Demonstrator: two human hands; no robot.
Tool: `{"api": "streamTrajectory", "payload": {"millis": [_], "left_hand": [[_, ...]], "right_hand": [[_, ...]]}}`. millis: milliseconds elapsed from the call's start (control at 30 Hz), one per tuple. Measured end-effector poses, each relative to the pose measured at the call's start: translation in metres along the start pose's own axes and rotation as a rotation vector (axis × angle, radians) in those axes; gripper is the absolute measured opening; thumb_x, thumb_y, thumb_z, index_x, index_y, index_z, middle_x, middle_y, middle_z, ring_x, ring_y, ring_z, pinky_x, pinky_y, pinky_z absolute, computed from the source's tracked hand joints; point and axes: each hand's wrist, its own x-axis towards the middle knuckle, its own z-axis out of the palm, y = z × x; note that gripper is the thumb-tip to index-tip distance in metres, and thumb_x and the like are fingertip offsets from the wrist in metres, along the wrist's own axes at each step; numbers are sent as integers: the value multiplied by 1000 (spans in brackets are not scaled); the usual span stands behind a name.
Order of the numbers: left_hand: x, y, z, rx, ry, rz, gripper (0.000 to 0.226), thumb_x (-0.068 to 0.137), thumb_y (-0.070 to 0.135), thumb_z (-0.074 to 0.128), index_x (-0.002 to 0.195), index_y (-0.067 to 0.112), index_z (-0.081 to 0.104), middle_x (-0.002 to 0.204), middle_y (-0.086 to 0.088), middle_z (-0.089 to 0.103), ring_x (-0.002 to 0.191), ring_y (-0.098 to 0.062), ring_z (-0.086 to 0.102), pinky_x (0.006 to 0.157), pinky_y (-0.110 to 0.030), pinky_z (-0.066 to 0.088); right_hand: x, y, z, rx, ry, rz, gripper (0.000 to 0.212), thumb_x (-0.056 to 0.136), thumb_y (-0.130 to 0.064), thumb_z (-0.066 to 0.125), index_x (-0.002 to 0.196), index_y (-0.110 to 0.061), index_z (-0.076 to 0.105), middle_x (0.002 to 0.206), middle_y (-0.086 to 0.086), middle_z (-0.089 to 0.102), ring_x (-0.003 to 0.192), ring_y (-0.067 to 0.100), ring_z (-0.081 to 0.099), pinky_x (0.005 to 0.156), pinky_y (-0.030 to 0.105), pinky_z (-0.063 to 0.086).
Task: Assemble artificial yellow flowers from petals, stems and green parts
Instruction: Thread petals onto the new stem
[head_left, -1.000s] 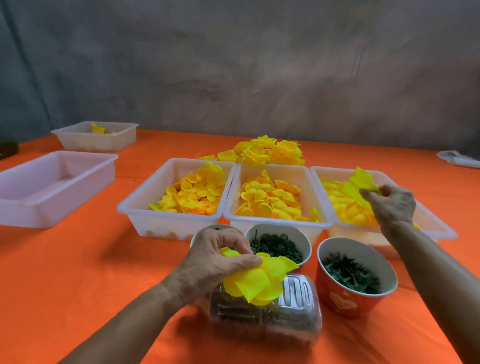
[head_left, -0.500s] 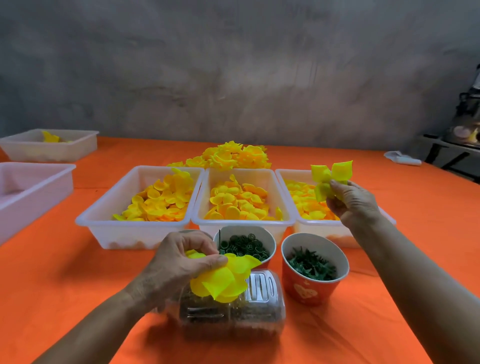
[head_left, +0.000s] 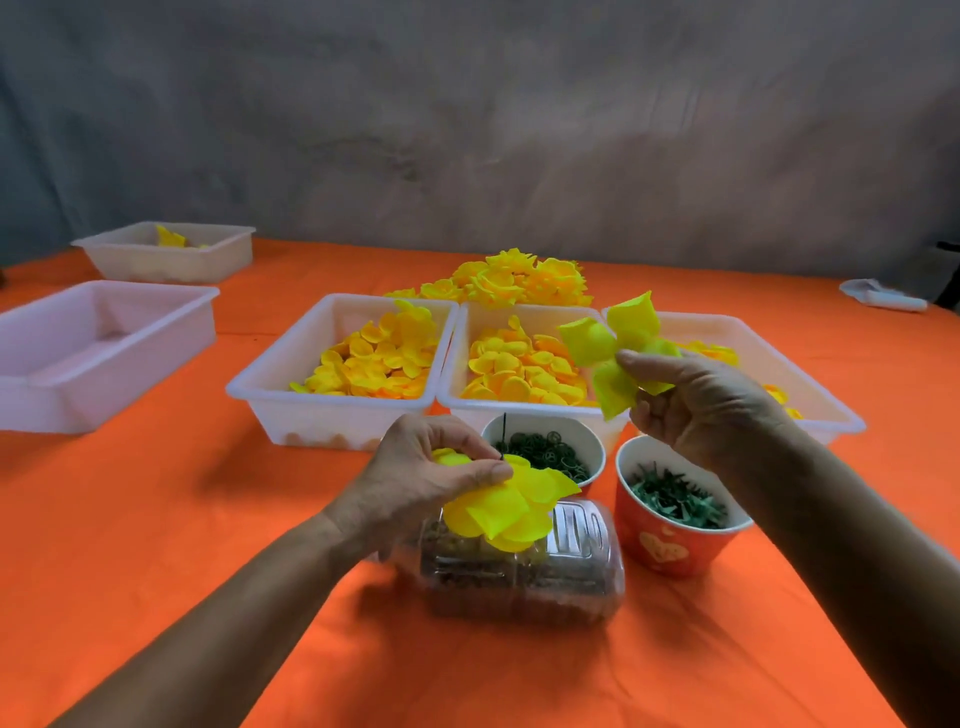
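Nearest, just below the left hand (head_left: 426, 480), a clear plastic box (head_left: 519, 566) of dark parts is laid on the orange cloth, seemingly for easy reach. A part-built yellow flower (head_left: 506, 506) is pinched by that hand's fingers and thumb, its thin dark stem (head_left: 504, 434) pointed up, probably so another layer can be threaded on. Between the hands a cup of green rings (head_left: 545, 449) is set, and under the right hand (head_left: 696, 410) a red cup of green sprigs (head_left: 675, 501). A yellow petal piece (head_left: 615, 348) is gripped in the right hand's curled fingers, raised right of the flower and apart from it. Beyond both hands, trays of loose petals (head_left: 374, 358) are ranged, and behind them finished flowers (head_left: 514, 280) are heaped.
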Motion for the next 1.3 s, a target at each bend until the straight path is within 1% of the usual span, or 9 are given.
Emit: {"api": "streamTrajectory", "payload": {"millis": [200,367,567,633,733,900,1067,1233,1300], "left_hand": [[-5,8,-2,68,-16,11,12,64,19,81,71,14,74,85,-6,72,84,-13,65,77,-23,50],[-8,17,-6,26,-48,-29,23,61,20,79,79,7,73,97,-21,70,89,-30,65,82,-43,53],[-9,17,-13,39,-52,-49,39,56,33,79,86,7,74,95,-35,64,87,-56,59,80,-69,44],[-8,15,-15,50,-39,-26,39,57,32,78,86,6,74,92,-22,70,88,-39,66,81,-52,51],[-7,18,-19,24,-48,3,29,69,32,75,84,8,76,80,0,73,78,-7,66,72,-20,50],[-2,32,-22,-46,133,-15,63,53,86,58,70,28,77,76,-1,71,80,-14,62,80,-31,49],[7,59,-11,-56,128,8,40,68,51,70,70,11,73,73,-8,69,68,-5,60,72,-20,45],[10,70,-7,-83,134,-57,30,70,27,77,79,-1,70,89,-24,69,78,-19,58,87,-37,46],[10,70,-7,-132,136,-122,46,60,29,77,89,-6,69,98,-28,68,85,-26,61,99,-46,44]], "right_hand": [[-23,-4,22,-74,-108,-7,33,54,-11,71,86,-12,62,67,2,71,48,6,62,36,11,36],[-33,0,32,-108,-179,6,56,52,-14,71,107,-9,64,85,8,71,57,9,66,47,16,45],[-40,15,39,-99,-246,38,44,56,-10,70,99,-5,67,84,8,74,69,19,71,60,30,59],[-42,19,41,-114,-268,50,50,57,-10,69,106,-5,67,97,13,73,80,25,70,72,39,59],[-43,22,45,-124,-280,76,48,56,-9,67,104,-2,67,92,15,73,69,23,70,65,38,58],[-44,22,47,-124,-271,94,44,57,-9,66,101,-2,67,88,14,72,64,21,70,62,36,58],[-46,15,56,-170,-264,64,56,58,-12,69,112,0,62,102,20,67,78,29,67,77,44,55],[-48,9,65,-207,-277,46,60,56,-12,71,114,-1,61,93,14,68,67,20,67,67,35,57],[-49,9,65,-209,-292,65,57,56,-13,70,111,0,63,92,14,69,68,20,68,69,35,57]]}}
